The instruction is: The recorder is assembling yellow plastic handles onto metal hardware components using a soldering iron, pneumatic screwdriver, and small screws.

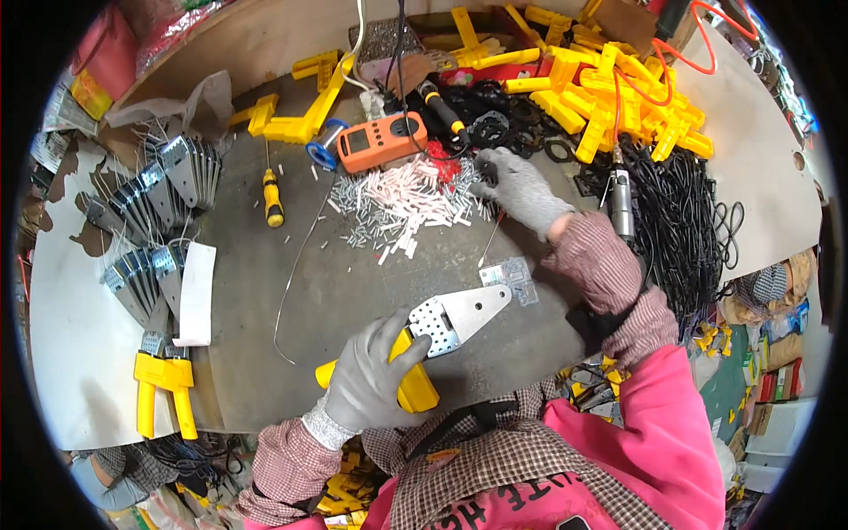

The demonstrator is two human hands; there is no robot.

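My left hand (375, 367), in a grey glove, is closed round a yellow plastic handle (417, 389) joined to a tapered metal plate (459, 320) with a perforated wide end. This yellow-handled metal plate lies low over the near part of the table. My right hand (521, 187), also gloved, reaches to the right edge of a heap of small metal pins and pale sleeves (402, 199). Its fingers are curled together there; anything between them is too small or hidden. Close by lie black rings (558, 150) and a clear plastic card-like piece (512, 281).
An orange multimeter (382, 141) stands behind the heap. Yellow handles (618, 88) pile up at the back right, above black cables (676, 230) and a hanging air screwdriver (622, 199). A yellow screwdriver (273, 199) lies left; metal plates with wires (155, 199) stack further left.
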